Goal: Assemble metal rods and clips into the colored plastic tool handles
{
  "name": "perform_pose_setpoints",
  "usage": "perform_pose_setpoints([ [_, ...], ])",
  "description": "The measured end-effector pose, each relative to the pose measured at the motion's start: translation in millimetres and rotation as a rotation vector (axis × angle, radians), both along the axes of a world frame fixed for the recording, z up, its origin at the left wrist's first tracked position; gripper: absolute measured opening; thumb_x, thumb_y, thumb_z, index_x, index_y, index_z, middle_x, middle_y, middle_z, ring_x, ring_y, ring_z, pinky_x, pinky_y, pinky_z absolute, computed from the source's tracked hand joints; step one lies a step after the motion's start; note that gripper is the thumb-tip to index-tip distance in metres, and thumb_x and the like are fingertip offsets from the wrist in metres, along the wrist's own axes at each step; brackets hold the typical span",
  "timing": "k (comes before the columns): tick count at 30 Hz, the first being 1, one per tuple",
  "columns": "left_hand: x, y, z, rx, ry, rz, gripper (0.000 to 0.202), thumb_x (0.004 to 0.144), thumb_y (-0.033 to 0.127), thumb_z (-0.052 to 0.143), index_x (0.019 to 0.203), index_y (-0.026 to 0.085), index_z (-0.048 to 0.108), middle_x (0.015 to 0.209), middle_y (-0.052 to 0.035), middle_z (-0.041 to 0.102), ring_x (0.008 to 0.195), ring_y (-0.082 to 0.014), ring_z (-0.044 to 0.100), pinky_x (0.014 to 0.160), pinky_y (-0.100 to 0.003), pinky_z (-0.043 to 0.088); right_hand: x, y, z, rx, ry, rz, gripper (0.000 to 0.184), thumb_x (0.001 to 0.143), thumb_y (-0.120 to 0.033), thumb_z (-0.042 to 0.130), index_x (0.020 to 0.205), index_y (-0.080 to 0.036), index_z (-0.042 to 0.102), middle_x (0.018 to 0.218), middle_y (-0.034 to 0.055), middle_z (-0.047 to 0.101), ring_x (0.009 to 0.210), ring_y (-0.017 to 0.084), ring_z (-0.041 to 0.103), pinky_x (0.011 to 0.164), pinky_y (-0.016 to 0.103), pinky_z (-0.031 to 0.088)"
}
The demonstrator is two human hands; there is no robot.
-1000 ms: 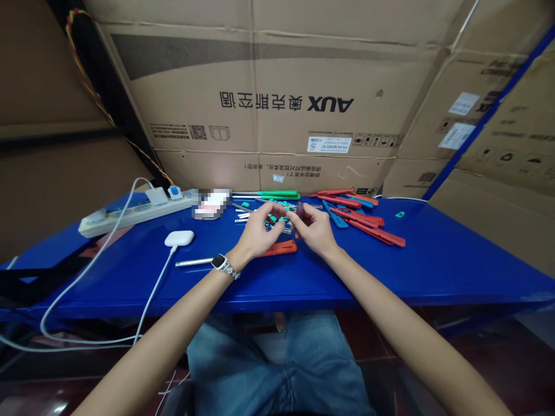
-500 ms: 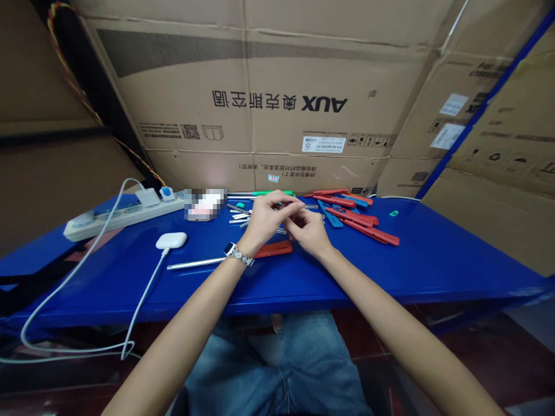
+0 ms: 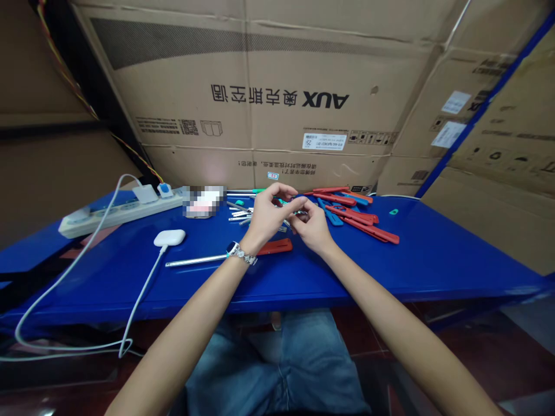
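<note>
My left hand (image 3: 267, 218), with a watch and a bracelet at its wrist, is raised over the middle of the blue table. Its thumb and fingertips meet those of my right hand (image 3: 313, 230). Both hands are closed in a pinch; whatever sits between the fingertips is hidden or too small to name. Behind and under them lie several short metal rods (image 3: 237, 215), partly covered by my fingers. Below my left wrist rests a long metal rod (image 3: 197, 260) and an orange plastic handle (image 3: 275, 247); my wrist hides where they meet.
Several red handles (image 3: 366, 229) and blue handles (image 3: 333, 215) are heaped right of my hands. A small green piece (image 3: 393, 212) lies farther right. At left are a white earphone case (image 3: 170, 237) on a cable and a power strip (image 3: 125, 211). Cardboard (image 3: 277, 69) stands behind the table.
My left fingers have lifted and parted slightly from the right ones, with the thumb still against them. The loose rods and handles look the same.
</note>
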State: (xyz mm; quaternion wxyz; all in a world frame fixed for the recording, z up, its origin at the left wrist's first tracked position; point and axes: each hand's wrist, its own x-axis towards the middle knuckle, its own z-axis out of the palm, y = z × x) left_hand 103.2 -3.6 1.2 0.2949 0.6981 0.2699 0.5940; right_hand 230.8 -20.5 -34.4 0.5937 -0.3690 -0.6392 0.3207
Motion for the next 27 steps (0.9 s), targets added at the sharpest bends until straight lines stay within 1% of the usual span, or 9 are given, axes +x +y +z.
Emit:
perform_pose_setpoints([
  [4,2,-2,0.2,-0.02,-0.06,0.016,0.028,0.074,0.041,0.081,0.077,0.016,0.068,0.073,-0.0012,0.068,0.066,-0.0123,0.061,0.063,-0.025,0.049,-4,1,-1.2,0.015,-0.004,-0.071,0.045,0.069,-0.048,0.079,0.074,-0.023,0.042,0.068,-0.0056,0.047,0.052,0.009,0.046,0.046,0.023,0.038],
  [8,-9,-3,3.9,-0.046,-0.003,-0.072,0.023,0.078,0.039,0.077,0.081,0.017,0.073,0.076,-0.0035,0.073,0.068,-0.0145,0.065,0.065,-0.027,0.052,2,-8,9.1,-0.026,-0.033,0.052,0.042,0.073,-0.056,0.073,0.087,-0.022,0.053,0.076,-0.0028,0.056,0.051,0.009,0.049,0.044,0.024,0.037],
  [10,-14,-1,4.7,-0.053,0.022,-0.112,0.022,0.08,0.038,0.074,0.086,0.017,0.074,0.082,-0.0051,0.075,0.073,-0.0156,0.067,0.069,-0.029,0.053,6,-12,13.9,-0.05,-0.066,0.134,0.043,0.078,-0.061,0.067,0.093,-0.021,0.059,0.068,-0.003,0.056,0.047,0.01,0.049,0.042,0.024,0.035],
  [13,-16,0,3.9,-0.065,0.051,-0.153,0.024,0.085,0.039,0.069,0.093,0.017,0.075,0.093,-0.0074,0.077,0.081,-0.0173,0.069,0.074,-0.03,0.055,9,-12,15.5,-0.069,-0.099,0.142,0.046,0.077,-0.065,0.065,0.087,-0.02,0.06,0.059,-0.004,0.054,0.044,0.01,0.047,0.042,0.025,0.034],
  [16,-11,0,1.4,-0.052,0.024,-0.088,0.026,0.08,0.037,0.074,0.096,0.017,0.073,0.094,-0.0071,0.076,0.087,-0.0178,0.07,0.079,-0.03,0.055,6,-7,10.7,-0.071,-0.05,0.068,0.047,0.071,-0.064,0.073,0.076,-0.022,0.052,0.059,-0.0052,0.052,0.044,0.009,0.047,0.043,0.025,0.037],
  [19,-2,-2,-1.0,-0.018,-0.024,0.049,0.024,0.074,0.035,0.081,0.086,0.016,0.071,0.082,-0.0034,0.073,0.079,-0.0155,0.068,0.076,-0.028,0.054,0,-2,5.3,-0.041,0.004,0.01,0.05,0.068,-0.06,0.077,0.072,-0.023,0.043,0.058,-0.0071,0.047,0.045,0.01,0.048,0.044,0.024,0.039],
  [21,0,-3,-1.7,-0.004,-0.033,0.087,0.022,0.075,0.035,0.08,0.079,0.016,0.069,0.076,-0.0019,0.071,0.074,-0.0145,0.066,0.074,-0.028,0.053,-2,-2,4.5,-0.02,0.015,-0.005,0.05,0.068,-0.056,0.078,0.07,-0.023,0.04,0.058,-0.0073,0.046,0.045,0.009,0.048,0.044,0.024,0.038],
  [25,-4,-4,-0.6,-0.032,0.023,-0.06,0.019,0.082,0.034,0.073,0.087,0.016,0.074,0.085,-0.0048,0.075,0.079,-0.0173,0.07,0.076,-0.03,0.055,5,-7,10.1,-0.042,-0.032,0.083,0.041,0.074,-0.056,0.073,0.087,-0.022,0.056,0.066,-0.0042,0.057,0.045,0.009,0.047,0.043,0.024,0.036],
  [27,-8,-5,-0.1,-0.061,0.053,-0.148,0.024,0.088,0.037,0.067,0.097,0.016,0.075,0.094,-0.0074,0.077,0.086,-0.0197,0.071,0.077,-0.031,0.056,11,-10,13.8,-0.081,-0.093,0.15,0.043,0.079,-0.06,0.065,0.094,-0.02,0.06,0.061,-0.0041,0.057,0.042,0.009,0.043,0.041,0.024,0.033],
])
